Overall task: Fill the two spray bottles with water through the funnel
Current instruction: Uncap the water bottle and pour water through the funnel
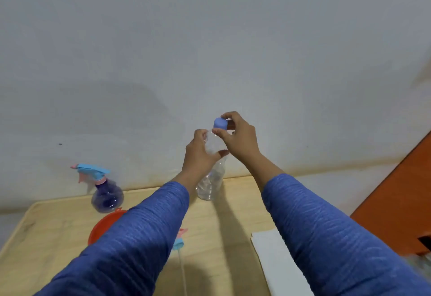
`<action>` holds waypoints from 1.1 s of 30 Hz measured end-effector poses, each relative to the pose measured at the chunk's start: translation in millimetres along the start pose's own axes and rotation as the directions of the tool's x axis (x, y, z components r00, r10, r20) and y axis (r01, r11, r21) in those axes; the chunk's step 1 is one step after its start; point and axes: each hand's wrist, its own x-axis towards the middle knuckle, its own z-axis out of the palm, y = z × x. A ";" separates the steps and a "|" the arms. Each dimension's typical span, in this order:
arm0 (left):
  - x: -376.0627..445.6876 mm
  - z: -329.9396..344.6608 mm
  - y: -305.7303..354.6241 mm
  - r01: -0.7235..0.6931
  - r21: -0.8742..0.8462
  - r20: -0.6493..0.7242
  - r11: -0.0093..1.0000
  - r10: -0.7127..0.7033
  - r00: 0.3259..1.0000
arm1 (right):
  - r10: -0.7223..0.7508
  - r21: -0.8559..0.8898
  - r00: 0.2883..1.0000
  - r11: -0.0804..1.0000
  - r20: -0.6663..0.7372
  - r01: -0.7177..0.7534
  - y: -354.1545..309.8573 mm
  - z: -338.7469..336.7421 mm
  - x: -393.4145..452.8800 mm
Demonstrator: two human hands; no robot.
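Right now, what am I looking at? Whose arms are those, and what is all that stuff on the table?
There is only one picture. It comes from a camera worn on a person's head, so you see their own two arms in blue sleeves reaching forward. There is no machine here, just bare hands. The left hand grips a clear water bottle standing on the wooden table. The right hand pinches the bottle's blue cap at the top; whether it is on or off is hard to tell. On the left stands a purple spray bottle with a blue trigger top. Near it an orange funnel peeks out from behind the sleeve. A loose spray head with its long tube and a white paper also lie there.
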 end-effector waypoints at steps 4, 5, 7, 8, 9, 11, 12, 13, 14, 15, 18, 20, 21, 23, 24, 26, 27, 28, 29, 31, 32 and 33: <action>-30.5 0.5 2.0 -0.043 -0.096 -0.084 0.994 0.035 0.996 | -0.002 0.073 0.999 0.997 -0.043 0.005 -8.8 -13.2 -27.9; -40.3 0.6 2.3 -0.054 -0.118 -0.104 0.992 0.041 0.994 | 0.002 0.095 0.999 0.995 -0.048 0.003 -11.1 -15.9 -36.3; -60.7 0.9 0.5 -0.067 -0.168 -0.128 0.984 0.045 0.991 | 0.018 0.138 0.998 0.990 -0.066 -0.008 -15.4 -20.8 -54.3; -71.3 1.4 -1.0 -0.069 -0.195 -0.132 0.978 0.044 0.990 | 0.028 0.155 0.997 0.988 -0.072 -0.017 -17.3 -22.8 -63.4; -81.5 2.2 -2.9 -0.067 -0.221 -0.135 0.973 0.038 0.990 | 0.037 0.161 0.997 0.987 -0.072 -0.024 -19.2 -24.1 -72.4; -101.5 3.7 -7.2 -0.063 -0.261 -0.148 0.963 0.025 0.989 | 0.044 0.159 0.997 0.987 -0.064 -0.034 -21.6 -25.6 -89.4; -110.9 4.1 -9.0 -0.066 -0.272 -0.158 0.960 0.023 0.987 | 0.047 0.161 0.997 0.986 -0.061 -0.036 -22.9 -26.1 -97.0; -119.1 4.3 -11.2 -0.069 -0.277 -0.167 0.958 0.023 0.986 | 0.050 0.167 0.997 0.985 -0.059 -0.039 -23.6 -26.5 -103.7; -126.3 4.3 -12.7 -0.075 -0.280 -0.174 0.957 0.026 0.984 | 0.051 0.176 0.997 0.984 -0.056 -0.041 -23.7 -26.8 -109.3; -132.2 4.0 -14.4 -0.080 -0.282 -0.179 0.956 0.030 0.983 | 0.051 0.187 0.997 0.982 -0.054 -0.040 -23.5 -27.4 -113.8; -143.6 2.3 -17.2 -0.096 -0.274 -0.180 0.957 0.047 0.983 | 0.028 0.207 0.999 0.978 -0.037 -0.020 -20.3 -29.9 -122.0; -147.9 1.5 -17.7 -0.100 -0.270 -0.181 0.958 0.052 0.982 | -0.017 0.211 1.000 0.977 0.005 0.016 -17.7 -32.2 -124.3; -149.3 1.3 -18.1 -0.101 -0.270 -0.181 0.958 0.053 0.982 | -0.038 0.222 0.999 0.975 0.039 0.028 -16.1 -33.3 -124.7; -151.5 0.2 -19.5 -0.105 -0.273 -0.178 0.956 0.057 0.982 | -0.072 0.258 0.989 0.966 0.131 0.036 -15.1 -37.7 -123.8; -152.2 -0.4 -20.3 -0.108 -0.275 -0.174 0.955 0.061 0.983 | -0.090 0.261 0.979 0.965 0.184 0.040 -15.3 -40.6 -122.4; -152.8 -1.7 -22.8 -0.113 -0.275 -0.169 0.955 0.068 0.983 | -0.118 0.224 0.955 0.973 0.273 0.056 -16.5 -46.3 -118.2; -152.8 -2.2 -23.7 -0.115 -0.276 -0.166 0.954 0.071 0.984 | -0.121 0.201 0.946 0.978 0.300 0.062 -18.1 -48.2 -116.6; -152.7 -2.6 -23.9 -0.117 -0.276 -0.159 0.954 0.075 0.984 | -0.119 0.182 0.945 0.981 0.306 0.065 -19.6 -48.5 -115.5; -152.6 -2.7 -23.8 -0.120 -0.272 -0.151 0.955 0.081 0.985 | -0.117 0.169 0.950 0.983 0.289 0.070 -21.5 -47.4 -115.2; -152.3 -2.2 -22.8 -0.125 -0.264 -0.142 0.956 0.090 0.986 | -0.116 0.151 0.968 0.985 0.222 0.083 -24.3 -42.3 -115.2; -152.1 -2.1 -22.5 -0.126 -0.265 -0.141 0.956 0.091 0.986 | -0.118 0.150 0.974 0.985 0.192 0.090 -25.0 -39.8 -115.5; -151.9 -2.0 -22.6 -0.127 -0.269 -0.141 0.955 0.091 0.986 | -0.122 0.156 0.977 0.983 0.176 0.094 -25.1 -38.1 -115.9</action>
